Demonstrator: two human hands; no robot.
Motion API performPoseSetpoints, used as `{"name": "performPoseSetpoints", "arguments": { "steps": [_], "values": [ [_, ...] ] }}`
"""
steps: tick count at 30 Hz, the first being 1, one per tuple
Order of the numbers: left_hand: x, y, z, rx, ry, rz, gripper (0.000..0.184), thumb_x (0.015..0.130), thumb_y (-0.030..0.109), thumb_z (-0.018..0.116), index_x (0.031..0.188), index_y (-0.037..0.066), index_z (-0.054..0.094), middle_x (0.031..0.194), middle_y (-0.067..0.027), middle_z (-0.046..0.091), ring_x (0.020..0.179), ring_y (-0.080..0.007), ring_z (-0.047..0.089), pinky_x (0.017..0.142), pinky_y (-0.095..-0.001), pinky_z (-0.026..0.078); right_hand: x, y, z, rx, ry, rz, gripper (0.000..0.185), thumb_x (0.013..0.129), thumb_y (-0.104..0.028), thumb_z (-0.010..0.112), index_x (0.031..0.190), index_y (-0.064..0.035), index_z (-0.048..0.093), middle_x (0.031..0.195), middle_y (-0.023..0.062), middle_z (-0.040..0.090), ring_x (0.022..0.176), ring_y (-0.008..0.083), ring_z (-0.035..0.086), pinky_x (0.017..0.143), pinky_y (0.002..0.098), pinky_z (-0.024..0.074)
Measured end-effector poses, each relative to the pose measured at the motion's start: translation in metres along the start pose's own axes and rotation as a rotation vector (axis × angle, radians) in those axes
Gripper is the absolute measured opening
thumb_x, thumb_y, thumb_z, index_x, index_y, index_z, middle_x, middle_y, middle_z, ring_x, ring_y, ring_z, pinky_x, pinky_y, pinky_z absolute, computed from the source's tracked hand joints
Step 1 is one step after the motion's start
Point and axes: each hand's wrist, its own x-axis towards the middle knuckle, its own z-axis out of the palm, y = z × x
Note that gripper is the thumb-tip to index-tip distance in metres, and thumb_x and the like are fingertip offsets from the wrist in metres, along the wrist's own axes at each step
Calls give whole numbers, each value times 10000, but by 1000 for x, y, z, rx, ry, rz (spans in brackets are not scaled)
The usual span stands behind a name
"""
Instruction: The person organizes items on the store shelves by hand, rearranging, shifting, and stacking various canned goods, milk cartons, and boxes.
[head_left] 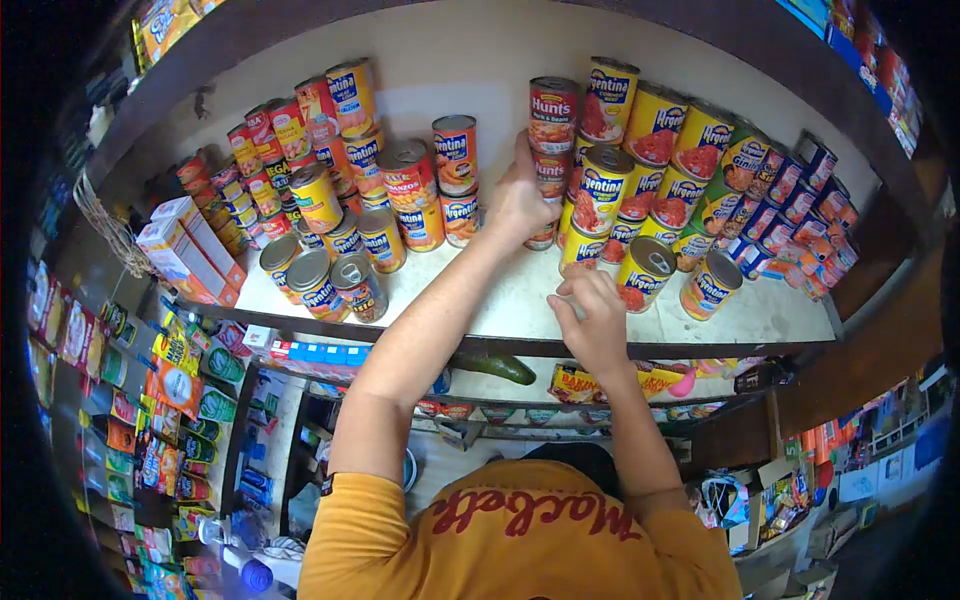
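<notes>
My left hand (pixel 520 205) reaches to the back of the shelf and wraps the left side of a column of Hunt's pork and beans cans. Its fingers lie along the middle Hunt's can (pixel 552 172), with another Hunt's can (pixel 552 112) on top. A lower can in that column is mostly covered by the hand. My right hand (pixel 590 308) is at the front of the yellow Argentina corned beef cans, fingers bent, thumb apart, nothing seen in it. Its fingertips are at the lower Argentina can (pixel 580 245), below a stacked one (pixel 602 190); whether they touch is unclear.
Argentina cans (pixel 648 272) stand near the shelf's (pixel 500 300) front edge. More stacked cans (pixel 405 175) fill the left side, beside orange-white boxes (pixel 190 250). Small blue-labelled tins (pixel 790 215) are piled right. Below lie a green vegetable (pixel 495 368) and yellow packets (pixel 575 382).
</notes>
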Motion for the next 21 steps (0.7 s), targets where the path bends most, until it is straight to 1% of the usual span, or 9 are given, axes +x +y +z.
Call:
{"name": "performPoseSetpoints", "arguments": {
  "steps": [2,5,8,11,14,17,20,21],
  "values": [
    [0,1,1,-18,16,25,990,648,185,753,1407,42,135,1068,-265,618,975,-391,634,817,-430,526,0,-3,-1,-34,-21,-11,105,744,-60,669,801,-27,587,907,134,605,907,323,566,807,408,446],
    [1,-3,4,-37,28,38,997,646,170,750,1410,59,117,1073,-259,615,980,-395,630,822,-426,523,-2,-3,2,-41,-13,-38,93,752,-58,658,795,-29,580,881,127,596,884,319,560,797,411,441],
    [0,-4,5,-80,35,64,990,636,190,775,1393,55,152,1071,-277,592,985,-431,602,829,-458,506,-3,0,4,-39,-12,-62,98,754,-57,655,789,-31,567,854,125,582,853,319,550,777,414,437],
    [2,-10,8,-45,53,73,972,634,161,751,1399,76,158,1102,-252,606,1003,-387,620,839,-429,512,-3,-2,2,-36,-41,-67,106,755,-52,653,781,-34,551,819,122,566,822,322,540,759,413,434],
    [2,-8,6,18,77,55,930,641,246,756,1379,74,216,1115,-245,606,1007,-380,620,840,-436,507,-3,0,4,-28,-35,-65,111,758,-48,651,770,-38,541,787,117,553,803,320,533,741,412,432],
    [3,14,-8,-85,86,4,848,697,363,734,1342,32,293,1152,-270,556,1029,-417,580,870,-460,479,-3,-3,3,-26,-61,-18,113,761,-49,650,767,-39,538,778,114,558,798,317,538,729,411,431],
    [10,8,-3,-160,151,26,691,763,393,677,1266,19,385,1142,-246,572,1024,-397,588,870,-449,468,-3,-1,3,-24,-67,-23,115,763,-51,652,766,-41,537,775,114,562,789,316,540,718,412,431],
    [12,10,-3,-168,150,16,660,775,403,666,1248,20,412,1115,-236,594,1017,-384,600,862,-437,473,-3,0,3,-28,-70,-23,116,764,-53,652,767,-40,537,774,116,562,786,317,541,717,412,431]
  ]
}}
